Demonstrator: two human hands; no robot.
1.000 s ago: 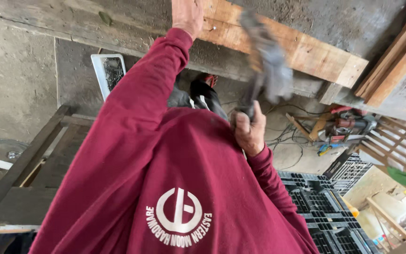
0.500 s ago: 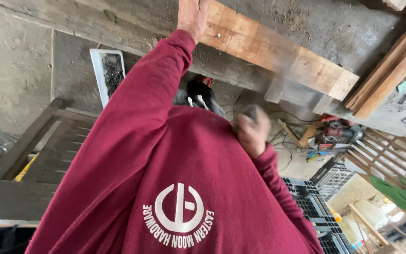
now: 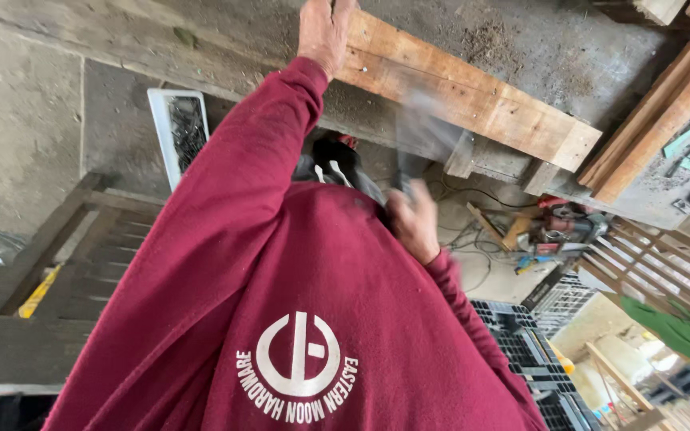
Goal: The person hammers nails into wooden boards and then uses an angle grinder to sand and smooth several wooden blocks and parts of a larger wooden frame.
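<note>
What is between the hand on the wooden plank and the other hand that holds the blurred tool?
In the head view, only a bare stretch of plank lies between the left hand and right hand; the tool is motion-blurred.
</note>
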